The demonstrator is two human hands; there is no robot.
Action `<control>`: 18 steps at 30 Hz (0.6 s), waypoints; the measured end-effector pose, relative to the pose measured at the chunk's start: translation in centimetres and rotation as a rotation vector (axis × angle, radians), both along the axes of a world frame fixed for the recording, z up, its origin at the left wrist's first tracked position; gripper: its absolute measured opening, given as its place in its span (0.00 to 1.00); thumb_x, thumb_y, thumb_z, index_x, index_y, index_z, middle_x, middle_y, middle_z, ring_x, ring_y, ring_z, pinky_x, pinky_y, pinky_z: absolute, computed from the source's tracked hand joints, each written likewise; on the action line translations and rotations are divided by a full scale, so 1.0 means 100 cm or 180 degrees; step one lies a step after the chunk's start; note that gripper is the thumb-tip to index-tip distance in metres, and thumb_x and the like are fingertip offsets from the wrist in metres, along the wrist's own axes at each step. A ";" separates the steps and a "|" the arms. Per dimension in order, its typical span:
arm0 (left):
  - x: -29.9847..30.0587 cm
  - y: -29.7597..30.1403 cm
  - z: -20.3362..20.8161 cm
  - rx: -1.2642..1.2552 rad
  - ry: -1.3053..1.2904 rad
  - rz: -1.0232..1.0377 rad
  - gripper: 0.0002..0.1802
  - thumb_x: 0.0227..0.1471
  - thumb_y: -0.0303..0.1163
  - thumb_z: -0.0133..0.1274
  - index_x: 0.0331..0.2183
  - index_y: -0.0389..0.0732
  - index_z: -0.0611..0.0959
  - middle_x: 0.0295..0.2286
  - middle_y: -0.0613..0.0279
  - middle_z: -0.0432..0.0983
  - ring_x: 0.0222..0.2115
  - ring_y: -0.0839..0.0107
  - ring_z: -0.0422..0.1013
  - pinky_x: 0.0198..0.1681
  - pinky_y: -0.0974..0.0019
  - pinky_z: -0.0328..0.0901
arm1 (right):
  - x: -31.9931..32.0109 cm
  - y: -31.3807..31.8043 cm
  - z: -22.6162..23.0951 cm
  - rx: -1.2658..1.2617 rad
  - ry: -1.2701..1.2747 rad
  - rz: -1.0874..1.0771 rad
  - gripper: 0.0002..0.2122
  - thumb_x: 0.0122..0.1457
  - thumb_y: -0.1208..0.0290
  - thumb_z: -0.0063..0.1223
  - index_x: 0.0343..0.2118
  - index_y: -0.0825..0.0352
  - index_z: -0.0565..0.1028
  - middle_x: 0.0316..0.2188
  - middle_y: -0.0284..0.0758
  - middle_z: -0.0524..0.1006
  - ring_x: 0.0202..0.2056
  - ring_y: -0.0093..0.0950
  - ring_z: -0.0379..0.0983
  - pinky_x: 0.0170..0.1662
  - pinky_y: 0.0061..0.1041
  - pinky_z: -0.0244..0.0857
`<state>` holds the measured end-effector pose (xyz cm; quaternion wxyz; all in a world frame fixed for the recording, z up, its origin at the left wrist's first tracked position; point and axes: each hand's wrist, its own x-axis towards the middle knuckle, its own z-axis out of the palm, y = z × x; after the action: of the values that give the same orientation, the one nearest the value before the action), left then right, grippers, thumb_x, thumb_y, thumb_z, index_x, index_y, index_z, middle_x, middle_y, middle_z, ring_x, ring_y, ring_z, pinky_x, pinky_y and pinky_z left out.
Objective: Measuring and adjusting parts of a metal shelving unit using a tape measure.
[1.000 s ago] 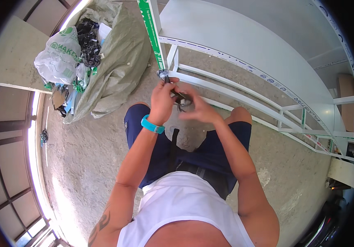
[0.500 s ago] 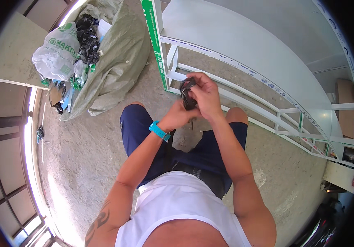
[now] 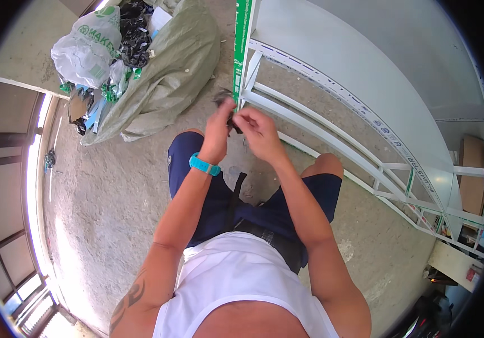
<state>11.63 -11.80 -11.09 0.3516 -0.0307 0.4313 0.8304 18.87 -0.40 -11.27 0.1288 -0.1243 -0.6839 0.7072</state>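
Observation:
A dark bundle of cord-like strands (image 3: 221,97), blurred by motion, shows at the fingertips of my left hand (image 3: 217,130). That hand is closed around it, with a teal watch on its wrist. Close beside it, my right hand (image 3: 260,134) has its thumb and fingers pinched together at the dark strands between the two hands. What exactly lies in that pinch is too small to make out. Both hands are held out past my knees, in front of the green-taped upright post (image 3: 242,50) of a white frame.
The white metal frame (image 3: 321,135) with pale panels (image 3: 332,62) fills the right side. At the upper left, a large greenish sack (image 3: 169,84) lies by a white plastic bag (image 3: 87,53) and black plastic scraps. Concrete floor (image 3: 112,191) spreads around my legs. Barred panels (image 3: 8,203) line the left.
Both hands have moved left, the left one also upward, carrying the dark bundle toward the green-taped post. The bundle now sits at the left hand's fingertips instead of between both hands.

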 end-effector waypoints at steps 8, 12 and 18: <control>-0.064 -0.004 0.037 -0.1920 0.2142 0.1204 0.18 0.56 0.31 0.55 0.47 0.35 0.76 0.35 0.56 0.75 0.32 0.68 0.67 0.37 0.66 0.65 | -0.038 0.064 -0.018 0.2002 -0.0680 -0.1106 0.09 0.61 0.66 0.63 0.35 0.68 0.83 0.27 0.33 0.82 0.26 0.25 0.73 0.34 0.21 0.67; -0.116 -0.030 0.096 -0.1368 0.2876 0.1564 0.22 0.53 0.33 0.54 0.49 0.34 0.76 0.40 0.50 0.74 0.37 0.62 0.67 0.45 0.61 0.64 | -0.017 0.112 -0.079 0.3255 -0.0872 -0.1044 0.13 0.59 0.58 0.60 0.34 0.65 0.83 0.31 0.40 0.81 0.35 0.42 0.76 0.41 0.37 0.70; -0.314 -0.090 0.182 -0.5042 0.4364 0.1351 0.21 0.60 0.48 0.59 0.47 0.42 0.88 0.36 0.46 0.85 0.28 0.46 0.76 0.37 0.48 0.70 | -0.031 0.075 -0.079 0.3564 -0.0699 -0.1116 0.11 0.60 0.60 0.58 0.33 0.64 0.81 0.30 0.40 0.80 0.35 0.42 0.75 0.40 0.39 0.70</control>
<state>-19.80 -20.81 7.11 -0.2378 0.1487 0.9392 0.1980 15.73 7.06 -19.18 0.2181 -0.2210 -0.9314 0.1903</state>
